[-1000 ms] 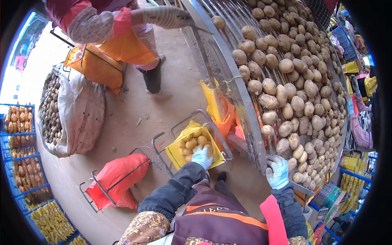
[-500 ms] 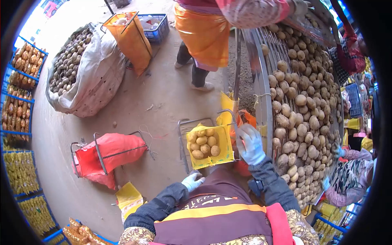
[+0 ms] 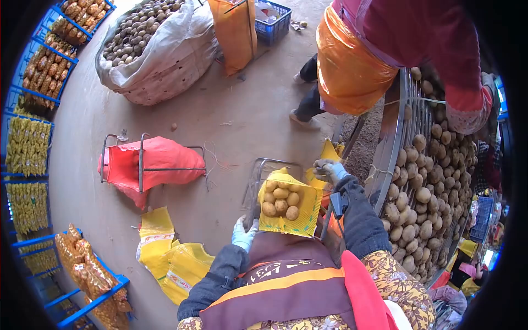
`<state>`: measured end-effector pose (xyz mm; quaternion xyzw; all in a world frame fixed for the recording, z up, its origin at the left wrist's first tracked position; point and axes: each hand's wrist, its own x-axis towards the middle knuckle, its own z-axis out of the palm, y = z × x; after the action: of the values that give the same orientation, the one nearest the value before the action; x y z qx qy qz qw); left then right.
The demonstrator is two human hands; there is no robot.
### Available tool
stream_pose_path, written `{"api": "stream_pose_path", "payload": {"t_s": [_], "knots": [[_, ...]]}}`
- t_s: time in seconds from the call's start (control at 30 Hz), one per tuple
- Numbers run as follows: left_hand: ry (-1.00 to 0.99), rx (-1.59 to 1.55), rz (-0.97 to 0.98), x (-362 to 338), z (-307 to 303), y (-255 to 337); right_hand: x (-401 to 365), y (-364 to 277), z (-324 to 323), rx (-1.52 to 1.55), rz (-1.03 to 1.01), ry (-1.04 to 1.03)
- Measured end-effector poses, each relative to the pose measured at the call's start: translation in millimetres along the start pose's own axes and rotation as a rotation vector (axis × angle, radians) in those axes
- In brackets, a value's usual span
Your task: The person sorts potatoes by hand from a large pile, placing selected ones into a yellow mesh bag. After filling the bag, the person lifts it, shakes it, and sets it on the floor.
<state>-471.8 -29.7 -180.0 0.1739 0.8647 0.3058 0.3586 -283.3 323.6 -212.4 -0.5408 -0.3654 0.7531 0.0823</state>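
- Open yellow mesh bag (image 3: 297, 225) holding potatoes (image 3: 280, 204), inside the metal stand (image 3: 252, 190).
- My left hand (image 3: 243, 235): stand's near left corner.
- My right hand (image 3: 331, 171): right of stand.
- Hands apart; grip unclear.

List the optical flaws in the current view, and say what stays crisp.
Head view: strong fisheye bending, with black corners; the blue racks tilt along the left edge; the floor pales toward the upper left; the yellow mesh bag looks fairly crisp.

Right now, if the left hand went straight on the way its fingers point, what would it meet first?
Probably the near side of the metal frame just beyond the left hand; depth is unclear.
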Motion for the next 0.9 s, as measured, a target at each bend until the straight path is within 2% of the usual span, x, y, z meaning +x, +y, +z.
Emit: {"api": "stream_pose_path", "payload": {"t_s": [0.03, 0.07, 0.1, 0.17, 0.3, 0.4, 0.43, 0.5, 0.57, 0.63, 0.7, 0.77, 0.83, 0.9], "knots": [[0.014, -0.005, -0.010, 7, 7, -7, -6, -8, 3, -0.092, 0.020, -0.026], [-0.070, -0.099, 0.009, 19, 18, -18, -11, -14, 11, -0.261, 0.019, 0.019], [-0.158, -0.192, 0.029, 24, 21, -15, -16, -23, 15, -0.267, 0.024, 0.013], [-0.149, -0.244, -0.024, 32, 27, -3, -25, -36, 20, -0.594, 0.058, 0.138], [-0.184, -0.287, -0.010, 47, 23, 20, -26, -36, 28, -0.646, 0.015, 0.219], [-0.411, -0.353, -0.206, 56, 12, 25, -28, -35, 29, -0.674, 0.021, 0.268], [-0.418, -0.351, -0.202, 58, 9, 25, -26, -32, 27, -0.671, 0.021, 0.276], [-0.488, -0.520, -0.376, 58, -4, 36, -23, -24, 32, -0.883, -0.055, 0.382], [-0.518, -0.422, -0.346, 69, -12, 39, -31, -28, 45, -0.881, -0.033, 0.425], [-0.656, -0.131, -0.276, 89, -13, 29, -32, -23, 53, -0.884, -0.011, 0.465], [-0.651, -0.024, -0.261, 96, -25, 37, -22, -4, 52, -0.836, -0.101, 0.492], [-0.498, 0.134, 0.007, 109, -33, 29, -21, 14, 55, -0.733, -0.101, 0.499], [-0.513, 0.093, -0.042, 104, -63, 68, -22, 26, 57, -0.635, -0.100, 0.508], [-0.653, 0.042, -0.131, 106, -75, 76, -25, 32, 60, -0.565, -0.155, 0.487]]}}
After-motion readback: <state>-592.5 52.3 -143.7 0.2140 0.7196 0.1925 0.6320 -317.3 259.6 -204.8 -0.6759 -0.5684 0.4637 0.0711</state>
